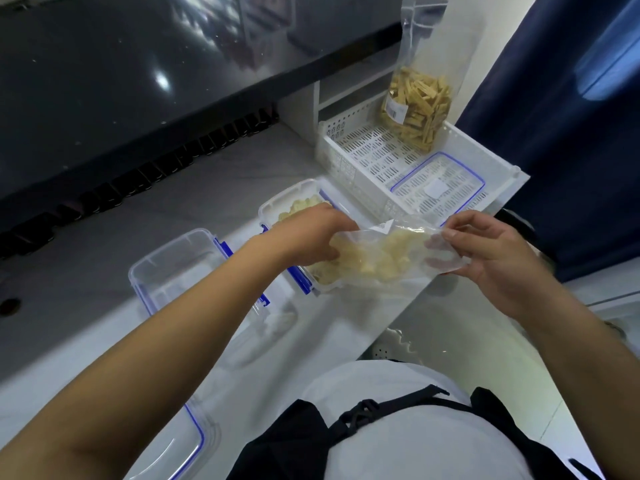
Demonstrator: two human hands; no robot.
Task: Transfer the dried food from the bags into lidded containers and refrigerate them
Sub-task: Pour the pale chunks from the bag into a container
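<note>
Head cam looks down on a pale, glossy white surface (346, 327) with a dark shiny counter top (138, 81) running along the far side and a navy curtain (571, 133) on the right. Biggest thing on the surface is a white slotted plastic basket (367, 157), rectangular, full of little slits. Inside it stands a tall clear bag of tan stick-shaped dried food (417, 109), upright at the far corner, and a flat clear lid with a blue seal (438, 185) lies at the near end.

In front of the basket sits a clear plastic container (277, 209) with blue side clips, already partly filled with pale yellow lumpy pieces. Left of it is a second clear container (173, 268), same shape, with nothing visible in it. Another clear lid with a blue rim (187, 441) lies near the bottom edge.

Both hands are on a crinkly see-through bag (391, 254) of the same pale chunks, held tilted right over the filled container. The left hand (311, 237) has its fingers curled round the bag's left end, down at the container's mouth. The right hand (485, 251) pinches the other end between thumb and fingers, lifted a bit higher. A white sticker shows on the bag's top side.
</note>
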